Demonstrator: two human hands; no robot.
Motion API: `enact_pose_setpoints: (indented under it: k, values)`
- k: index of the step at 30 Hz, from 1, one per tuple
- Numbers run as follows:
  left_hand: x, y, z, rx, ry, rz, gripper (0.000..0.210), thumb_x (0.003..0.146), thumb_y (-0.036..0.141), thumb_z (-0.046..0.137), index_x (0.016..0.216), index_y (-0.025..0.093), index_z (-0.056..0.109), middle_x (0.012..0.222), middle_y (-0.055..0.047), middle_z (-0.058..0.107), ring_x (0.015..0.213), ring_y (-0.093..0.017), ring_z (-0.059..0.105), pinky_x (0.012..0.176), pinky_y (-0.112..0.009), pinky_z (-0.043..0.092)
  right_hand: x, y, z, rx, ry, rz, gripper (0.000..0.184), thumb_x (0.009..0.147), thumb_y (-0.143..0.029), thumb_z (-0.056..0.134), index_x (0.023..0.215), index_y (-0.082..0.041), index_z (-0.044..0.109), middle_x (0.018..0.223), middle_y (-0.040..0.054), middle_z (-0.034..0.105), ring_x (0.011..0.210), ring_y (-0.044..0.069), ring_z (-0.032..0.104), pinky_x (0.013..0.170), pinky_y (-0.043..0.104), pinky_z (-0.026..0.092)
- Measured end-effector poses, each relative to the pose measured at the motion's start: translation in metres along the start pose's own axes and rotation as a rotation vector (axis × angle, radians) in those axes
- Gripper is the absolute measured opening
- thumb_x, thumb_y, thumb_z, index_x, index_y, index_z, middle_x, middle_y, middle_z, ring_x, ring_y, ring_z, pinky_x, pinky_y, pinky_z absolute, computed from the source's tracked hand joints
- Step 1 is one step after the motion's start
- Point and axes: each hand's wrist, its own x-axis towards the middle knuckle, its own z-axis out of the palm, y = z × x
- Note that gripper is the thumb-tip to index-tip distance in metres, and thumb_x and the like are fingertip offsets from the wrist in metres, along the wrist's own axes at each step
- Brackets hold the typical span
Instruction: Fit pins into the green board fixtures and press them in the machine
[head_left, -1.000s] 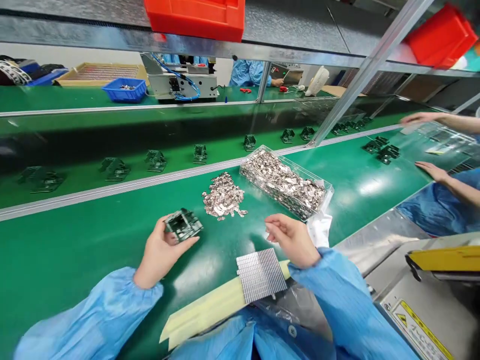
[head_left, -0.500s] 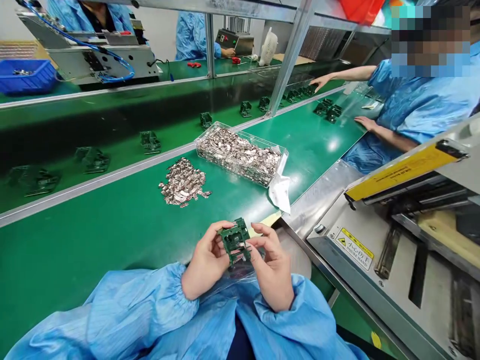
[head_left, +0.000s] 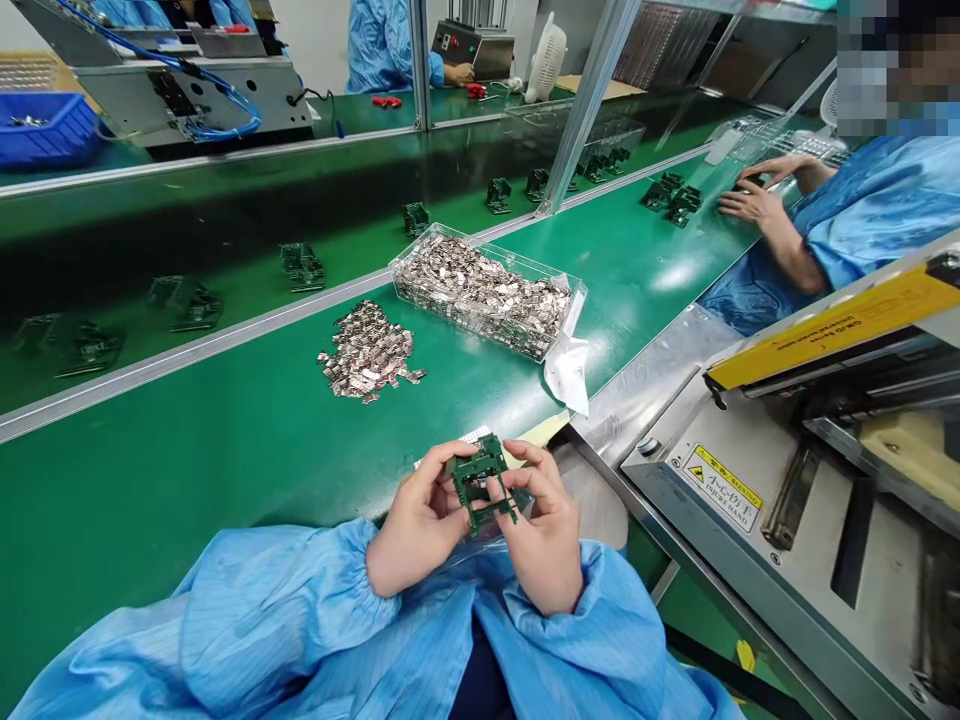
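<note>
Close in front of me, a green circuit board (head_left: pixel 466 470) with an open cut-out frame shape is held up at a tilt. My left hand (head_left: pixel 412 535) grips its left side between thumb and fingers. My right hand (head_left: pixel 551 545) is closed at the right side, its thumb pressed on the board near the cut-out. Whether a small part lies under that thumb is hidden. Beyond my hands lies a loose pile of small silvery metal pieces (head_left: pixel 367 350). Behind it stands a clear plastic tray (head_left: pixel 576 308) filled with more such pieces.
Boards (head_left: pixel 302 267) sit in a row along the dark green belt behind the metal rail (head_left: pixel 247 322). White crumpled paper (head_left: pixel 568 378) lies by the tray. A machine with a warning label (head_left: pixel 724 488) stands at right. Across the bench, a co-worker's hands (head_left: pixel 761 195) are near several boards.
My right thumb has moved onto the board, which has tilted and turned slightly. The co-worker at right has drawn the outstretched arm back, bringing both hands together. The view has shifted a little.
</note>
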Motion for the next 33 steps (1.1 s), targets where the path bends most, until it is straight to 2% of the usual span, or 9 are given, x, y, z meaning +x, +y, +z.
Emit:
enact_pose_setpoints:
  k: [4,9,13,16,21,26,29,33]
  values:
    - [-0.001,0.000,-0.001,0.025,-0.007,0.000,0.032,0.087,0.023,0.062,0.117,0.024,0.052,0.090,-0.003,0.066,0.077,-0.013,0.064,0.067,-0.021,0.054,-0.002,0.002,0.004,-0.034,0.038,-0.014,0.011,0.084,-0.027,0.065,0.074,-0.022,0.067,0.111,0.0095,0.060,0.108,0.025,0.058,0.092,0.040,0.046]
    - [-0.002,0.001,-0.001,0.082,0.025,0.003,0.024,0.089,0.025,0.059,0.113,0.023,0.055,0.083,-0.001,0.065,0.067,-0.012,0.061,0.059,-0.020,0.051,-0.004,0.003,0.007,-0.014,0.049,-0.003,0.015,0.084,-0.028,0.065,0.071,-0.021,0.063,0.103,0.0088,0.060,0.100,0.025,0.059,0.086,0.038,0.049]
    - [-0.002,0.002,0.001,0.091,0.068,-0.004,0.025,0.087,0.024,0.061,0.111,0.023,0.056,0.087,-0.002,0.066,0.071,-0.012,0.063,0.062,-0.020,0.052,-0.006,0.006,0.007,0.150,-0.020,0.131,0.012,0.087,-0.032,0.063,0.086,-0.020,0.063,0.090,0.0066,0.065,0.080,0.020,0.062,0.070,0.031,0.053]
    - [-0.002,0.002,0.001,0.097,0.097,-0.017,0.024,0.086,0.024,0.062,0.109,0.022,0.057,0.089,-0.003,0.067,0.074,-0.013,0.064,0.064,-0.021,0.053,-0.006,0.007,0.007,0.262,-0.016,0.218,0.019,0.083,-0.038,0.068,0.086,-0.020,0.062,0.081,0.0045,0.067,0.071,0.018,0.062,0.062,0.028,0.053]
    - [-0.002,0.003,0.004,0.127,0.128,-0.019,0.024,0.084,0.021,0.062,0.108,0.023,0.058,0.087,-0.001,0.067,0.071,-0.011,0.063,0.062,-0.019,0.051,-0.004,0.005,0.011,0.342,0.047,0.198,0.020,0.078,-0.037,0.073,0.074,-0.020,0.063,0.078,0.0040,0.067,0.071,0.017,0.064,0.064,0.027,0.055]
    - [-0.005,0.002,0.007,0.122,0.130,-0.033,0.026,0.082,0.019,0.064,0.106,0.023,0.059,0.091,-0.002,0.068,0.078,-0.013,0.065,0.068,-0.021,0.053,-0.003,0.003,0.010,0.309,0.040,0.229,0.023,0.075,-0.038,0.074,0.070,-0.021,0.060,0.068,0.0016,0.065,0.061,0.016,0.061,0.054,0.025,0.053]
    - [-0.003,0.001,0.005,0.098,0.117,-0.053,0.026,0.081,0.025,0.067,0.105,0.021,0.059,0.091,-0.003,0.067,0.077,-0.014,0.064,0.068,-0.023,0.054,-0.004,0.006,0.002,0.297,-0.012,0.259,0.024,0.076,-0.042,0.073,0.075,-0.021,0.062,0.068,0.0008,0.065,0.060,0.016,0.061,0.055,0.026,0.054]
    - [0.012,-0.002,-0.001,0.009,0.177,-0.077,0.036,0.076,0.035,0.073,0.105,0.020,0.056,0.091,-0.003,0.065,0.076,-0.015,0.064,0.069,-0.027,0.057,-0.019,0.025,-0.013,0.214,0.095,0.247,0.029,0.085,-0.049,0.064,0.085,-0.020,0.064,0.076,0.0018,0.065,0.066,0.016,0.062,0.061,0.028,0.055]
